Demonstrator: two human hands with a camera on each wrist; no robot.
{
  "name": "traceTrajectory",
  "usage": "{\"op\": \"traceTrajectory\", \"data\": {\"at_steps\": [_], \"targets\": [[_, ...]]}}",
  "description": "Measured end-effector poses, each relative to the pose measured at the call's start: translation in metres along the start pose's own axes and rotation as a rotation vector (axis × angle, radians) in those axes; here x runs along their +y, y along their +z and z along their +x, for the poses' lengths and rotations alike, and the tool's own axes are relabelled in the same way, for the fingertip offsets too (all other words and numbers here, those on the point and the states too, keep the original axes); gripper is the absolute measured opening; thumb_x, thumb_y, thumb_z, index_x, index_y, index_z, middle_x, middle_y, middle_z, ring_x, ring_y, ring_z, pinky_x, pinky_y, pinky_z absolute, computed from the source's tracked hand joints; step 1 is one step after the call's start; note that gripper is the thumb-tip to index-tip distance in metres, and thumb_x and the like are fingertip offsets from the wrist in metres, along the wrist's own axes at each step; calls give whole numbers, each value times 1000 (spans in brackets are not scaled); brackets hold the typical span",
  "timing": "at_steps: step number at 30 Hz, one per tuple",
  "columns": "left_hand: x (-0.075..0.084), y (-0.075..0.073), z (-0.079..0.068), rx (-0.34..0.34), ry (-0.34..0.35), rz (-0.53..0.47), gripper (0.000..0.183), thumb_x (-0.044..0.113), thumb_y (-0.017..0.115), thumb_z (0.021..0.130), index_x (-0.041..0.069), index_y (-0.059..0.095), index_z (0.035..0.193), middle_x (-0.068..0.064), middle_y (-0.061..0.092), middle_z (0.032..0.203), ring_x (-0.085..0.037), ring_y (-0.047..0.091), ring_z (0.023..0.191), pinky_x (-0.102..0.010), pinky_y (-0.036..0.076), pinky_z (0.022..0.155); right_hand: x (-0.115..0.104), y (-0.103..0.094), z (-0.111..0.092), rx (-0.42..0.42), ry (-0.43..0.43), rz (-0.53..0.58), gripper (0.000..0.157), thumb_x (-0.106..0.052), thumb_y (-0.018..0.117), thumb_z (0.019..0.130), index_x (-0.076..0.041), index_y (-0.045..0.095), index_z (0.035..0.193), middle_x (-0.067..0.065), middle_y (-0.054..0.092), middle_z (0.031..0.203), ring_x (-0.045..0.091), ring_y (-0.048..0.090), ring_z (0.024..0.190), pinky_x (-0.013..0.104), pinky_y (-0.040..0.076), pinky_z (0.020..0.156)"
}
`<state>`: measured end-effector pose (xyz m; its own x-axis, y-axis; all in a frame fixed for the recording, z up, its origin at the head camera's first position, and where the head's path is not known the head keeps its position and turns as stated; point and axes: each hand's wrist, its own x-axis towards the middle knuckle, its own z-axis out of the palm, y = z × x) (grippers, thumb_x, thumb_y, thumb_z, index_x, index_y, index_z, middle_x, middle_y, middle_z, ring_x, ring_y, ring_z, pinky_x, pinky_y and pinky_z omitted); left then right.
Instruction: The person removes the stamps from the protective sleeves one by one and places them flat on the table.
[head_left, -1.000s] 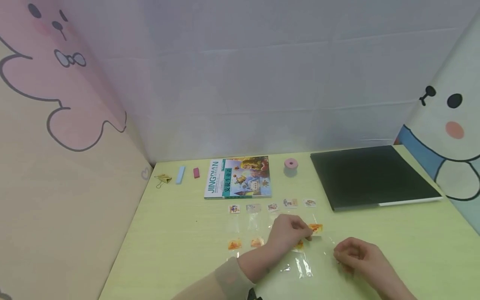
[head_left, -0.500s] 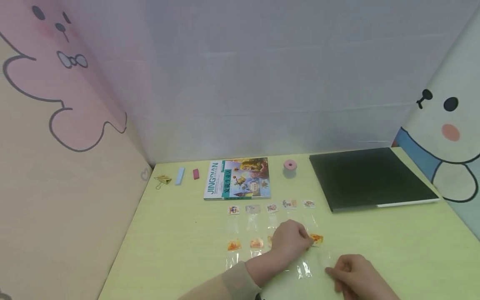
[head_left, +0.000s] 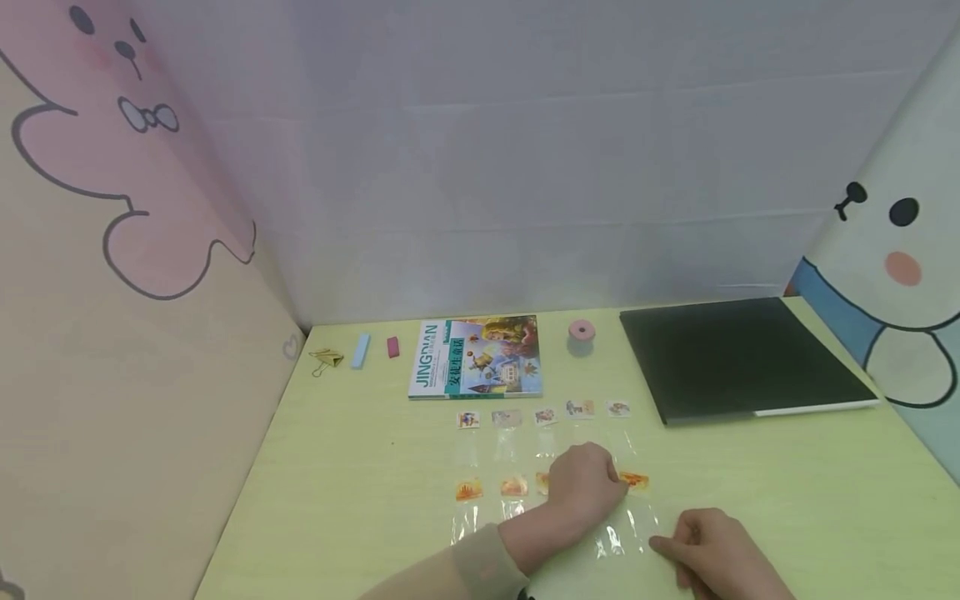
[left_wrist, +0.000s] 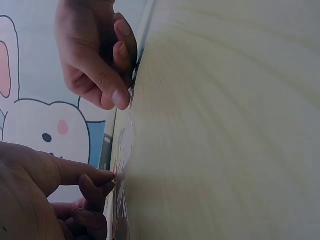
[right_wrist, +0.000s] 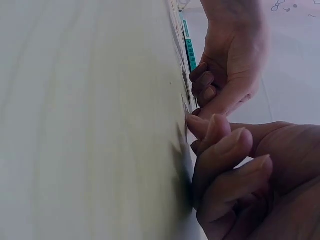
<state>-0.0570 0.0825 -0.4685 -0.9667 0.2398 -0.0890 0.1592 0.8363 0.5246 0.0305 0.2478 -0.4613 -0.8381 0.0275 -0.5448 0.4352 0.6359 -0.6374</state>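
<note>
A small clear plastic sleeve [head_left: 642,521] with an orange picture [head_left: 634,481] at its far end lies at the right end of the near row. My left hand [head_left: 588,483] pinches the left edge of the orange picture between thumb and index finger. At the sleeve's lower right corner, my right hand [head_left: 716,550] pinches the clear film. In the left wrist view, the right hand [left_wrist: 92,62] and left hand [left_wrist: 35,190] are both low over the table, with shiny film [left_wrist: 127,137] between them. The right wrist view shows the right hand's [right_wrist: 235,180] curled fingers close up.
Several similar sleeves with orange pictures [head_left: 469,489] lie leftward, partly behind the left forearm. Farther back is a row of small picture pieces [head_left: 580,407]. A book [head_left: 476,358], pink-topped spool [head_left: 581,335], black folder [head_left: 742,358], erasers [head_left: 361,351] and a gold binder clip [head_left: 327,358] stand behind.
Both hands have come nearer the body and lowered the orange-pictured sleeve, which now lies level with the near row. Over the last half second the hands have barely moved.
</note>
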Motion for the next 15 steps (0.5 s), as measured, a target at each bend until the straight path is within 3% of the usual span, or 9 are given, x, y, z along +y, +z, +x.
{"op": "traceTrajectory", "data": {"at_steps": [9, 15], "targets": [[1, -3, -1, 18, 34, 7, 23, 32, 76, 68, 26, 60, 52, 16, 51, 51, -4, 43, 47, -22, 33, 48, -1, -13, 2, 18, -74, 61, 46, -48, 68, 78, -5, 53, 71, 4, 55, 51, 15, 48, 39, 30, 40, 41], [-12, -22, -2, 72, 117, -19, 21, 34, 73, 76, 26, 61, 60, 19, 54, 55, 0, 44, 49, -19, 36, 49, -25, -21, 6, 161, -114, -4, 41, -46, 65, 83, -8, 54, 72, 2, 57, 54, 15, 51, 46, 26, 43, 46]]}}
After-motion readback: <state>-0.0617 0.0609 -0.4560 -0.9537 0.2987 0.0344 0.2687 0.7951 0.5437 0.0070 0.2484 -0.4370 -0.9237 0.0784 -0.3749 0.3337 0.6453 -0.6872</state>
